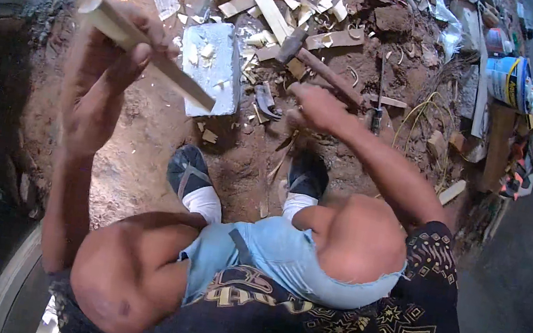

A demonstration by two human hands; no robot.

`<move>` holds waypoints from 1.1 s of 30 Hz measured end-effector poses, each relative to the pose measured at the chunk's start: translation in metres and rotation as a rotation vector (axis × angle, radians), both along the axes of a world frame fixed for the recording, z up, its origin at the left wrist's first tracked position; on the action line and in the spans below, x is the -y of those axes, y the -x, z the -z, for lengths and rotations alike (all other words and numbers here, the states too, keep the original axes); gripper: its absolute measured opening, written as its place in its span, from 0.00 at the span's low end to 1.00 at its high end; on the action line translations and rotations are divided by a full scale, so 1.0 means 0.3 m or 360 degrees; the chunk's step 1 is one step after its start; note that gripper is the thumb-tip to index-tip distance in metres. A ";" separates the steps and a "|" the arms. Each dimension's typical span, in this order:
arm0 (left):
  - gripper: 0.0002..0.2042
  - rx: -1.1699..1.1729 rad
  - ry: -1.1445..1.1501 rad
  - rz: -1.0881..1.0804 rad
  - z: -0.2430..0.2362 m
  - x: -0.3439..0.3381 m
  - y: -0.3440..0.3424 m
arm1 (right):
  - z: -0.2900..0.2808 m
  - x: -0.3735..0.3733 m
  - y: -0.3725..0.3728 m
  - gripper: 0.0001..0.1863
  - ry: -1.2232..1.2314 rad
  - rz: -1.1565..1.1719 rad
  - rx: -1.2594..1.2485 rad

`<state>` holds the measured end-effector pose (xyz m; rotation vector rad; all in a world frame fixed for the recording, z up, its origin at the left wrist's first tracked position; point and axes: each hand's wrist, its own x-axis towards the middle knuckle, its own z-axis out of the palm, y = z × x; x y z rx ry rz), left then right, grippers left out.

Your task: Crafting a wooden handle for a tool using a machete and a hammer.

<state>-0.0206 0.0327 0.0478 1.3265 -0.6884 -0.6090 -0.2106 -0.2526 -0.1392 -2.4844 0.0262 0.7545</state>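
Observation:
My left hand (110, 70) grips a strip of wood (181, 79), raised at the left and slanting down to the right. The strip's lower end shows in front of a pale rectangular block (216, 52) with chips on top. My right hand (322, 110) is held out with curled fingers, slightly blurred; whatever may be inside it is hidden. Just beyond it lies a hammer (327, 76) with a wooden handle. A curved, dark metal tool (267, 102) lies between the block and my right hand; whether it touches the hand I cannot tell.
Wood offcuts (271, 18) and shavings are heaped beyond the block. A screwdriver-like tool (377, 118) lies right of the hammer. At the far right stands a blue and white bucket (510, 82) among clutter. My feet (189, 171) rest on the dirt floor.

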 end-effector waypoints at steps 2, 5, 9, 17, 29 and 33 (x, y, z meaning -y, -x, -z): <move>0.15 -0.0070 0.0092 -0.0024 0.069 0.005 -0.003 | 0.012 -0.125 0.028 0.27 -0.0065 0.0283 0.0208; 0.15 -0.0133 0.0186 -0.0076 0.093 0.027 0.007 | 0.080 -0.214 -0.033 0.30 0.0069 0.0317 0.0161; 0.13 -0.0061 0.0109 0.0028 0.107 0.059 -0.027 | 0.125 -0.203 -0.041 0.20 0.0209 0.0388 0.0055; 0.14 -0.0290 0.0477 0.0102 0.150 0.077 -0.064 | -0.438 -0.077 -0.185 0.17 -0.0755 0.1075 0.0064; 0.19 -0.0603 0.0786 0.0071 0.148 0.167 -0.027 | -0.957 -0.284 -0.435 0.22 -0.0646 0.0776 0.0673; 0.19 -0.0710 0.0974 0.0121 0.161 0.182 -0.023 | -0.947 -0.308 -0.437 0.21 -0.0604 0.0766 0.0682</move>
